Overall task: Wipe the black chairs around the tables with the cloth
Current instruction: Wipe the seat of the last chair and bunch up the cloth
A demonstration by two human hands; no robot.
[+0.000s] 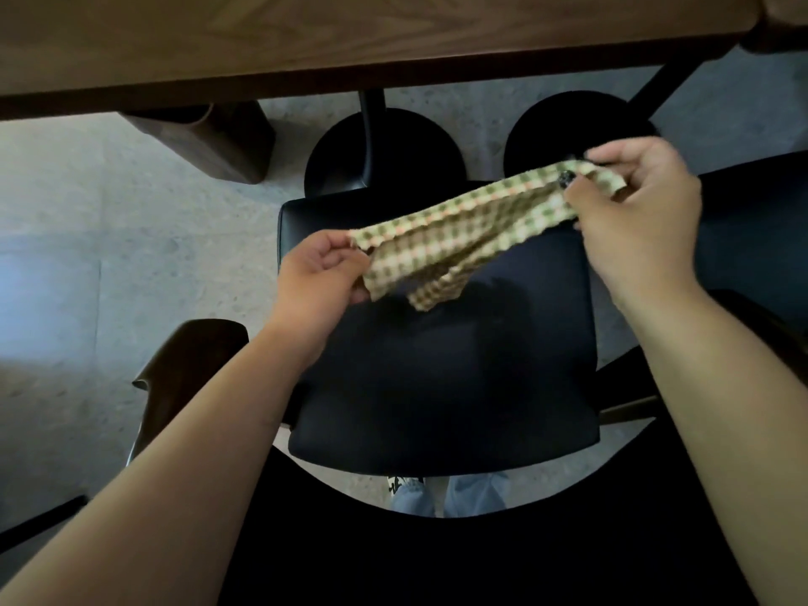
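Note:
A black padded chair seat (441, 378) fills the middle of the head view, directly below me. Above its front half I hold a green-and-cream checked cloth (454, 225) stretched between both hands, clear of the seat. My left hand (319, 277) pinches the cloth's lower left corner. My right hand (634, 212) grips its upper right end, higher and further from me. A loose fold of the cloth hangs down in the middle.
A wooden table (306, 37) runs across the top, with two round black bases (384, 155) on the grey floor under it. A brown wooden armrest (183, 369) sits at the chair's left. Another dark seat (756, 238) lies at the right edge.

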